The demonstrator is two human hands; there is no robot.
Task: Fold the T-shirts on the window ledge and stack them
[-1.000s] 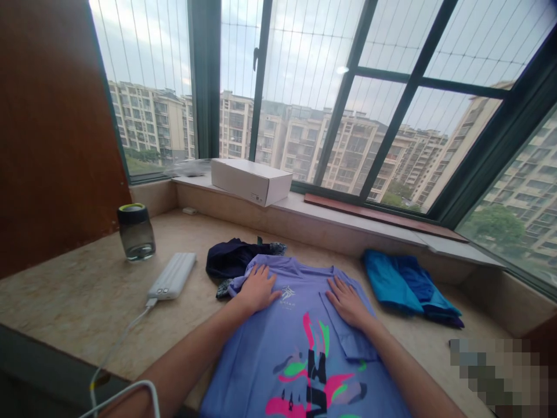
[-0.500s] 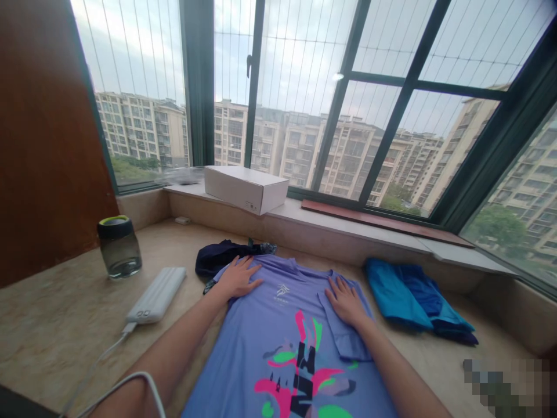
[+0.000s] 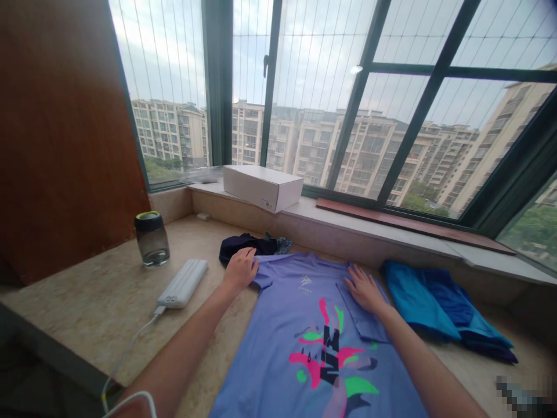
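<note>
A purple T-shirt (image 3: 282,325) lies front up on the counter, with a small white logo and a pink, green and black print. At its left shoulder edge, my left hand (image 3: 241,270) has its fingers closed together on the sleeve cloth. My right hand (image 3: 365,288) rests flat near the right shoulder, fingers stretched out on the fabric. Under that hand the right sleeve lies folded inward over the chest. Dark bunched clothing (image 3: 235,244) sits just behind my left hand.
A folded blue garment (image 3: 435,302) lies to the right. Leftward stand a tinted bottle (image 3: 152,241) and a white power bank (image 3: 185,283) with a cable (image 3: 134,337) running beside my left arm. A white box (image 3: 261,188) and a reddish board (image 3: 413,226) rest on the window ledge.
My left hand has slid from lying spread on the shirt to its left shoulder edge, fingers now drawn together. My right hand stays on the shirt. The view has shifted left.
</note>
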